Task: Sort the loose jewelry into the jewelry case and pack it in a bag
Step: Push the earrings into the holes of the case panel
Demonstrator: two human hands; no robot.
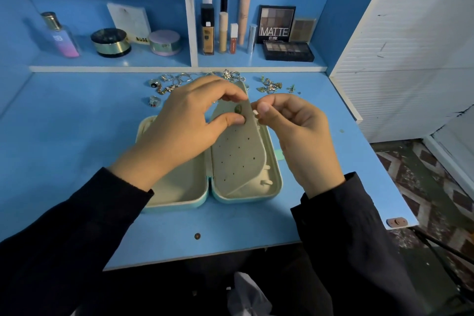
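Note:
A pale green jewelry case (272, 185) lies open on the blue desk. Its cream earring panel (238, 154), dotted with small holes, stands lifted from the right half. My left hand (187, 126) pinches the top of that panel between thumb and fingers, right by a small green earring (238, 109) set in it. My right hand (295, 131) is behind the panel's right edge, its thumb and fingers pinching something small and white, too tiny to identify. Loose jewelry (179, 82) lies in a row behind the case, with more pieces (272, 84) at the right and a ring (154, 101) at the left.
A low shelf behind holds a perfume bottle (61, 36), round compacts (111, 42), makeup tubes (223, 31) and eyeshadow palettes (277, 24). A white slatted panel (410, 59) closes the right side. The desk edge (205, 255) runs near my body, patterned floor to the right.

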